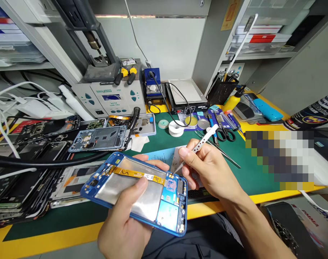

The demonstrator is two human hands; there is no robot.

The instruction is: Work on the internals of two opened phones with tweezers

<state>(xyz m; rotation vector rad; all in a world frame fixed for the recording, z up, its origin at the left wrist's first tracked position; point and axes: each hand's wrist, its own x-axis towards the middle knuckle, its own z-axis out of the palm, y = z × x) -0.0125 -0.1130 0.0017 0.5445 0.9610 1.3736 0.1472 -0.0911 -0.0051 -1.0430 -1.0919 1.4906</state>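
Note:
My left hand [127, 212] grips an opened blue phone [145, 199] from below, its thumb lying over the silver inner plate and fingers behind the far edge. An orange flex cable [128, 173] with a white label runs lengthwise across the phone's inside. In my right hand [209, 165] is a pair of white tweezers [204, 141] with holes along the handle, pinched between thumb and fingers. Their fine tip points down at the phone's circuit board near its upper right corner; whether it touches cannot be made out. A whitish piece [176, 160] is partly hidden behind the right hand.
Phone frames [34, 176] are stacked at left beside a black hose [58, 162]. Behind stand a hot air station [110, 97], a soldering station [153, 84] and a heating plate [187, 91]. Solder spool [176, 128], scissors [225, 133] and metal tweezers [228, 158] lie on the green mat [261, 176].

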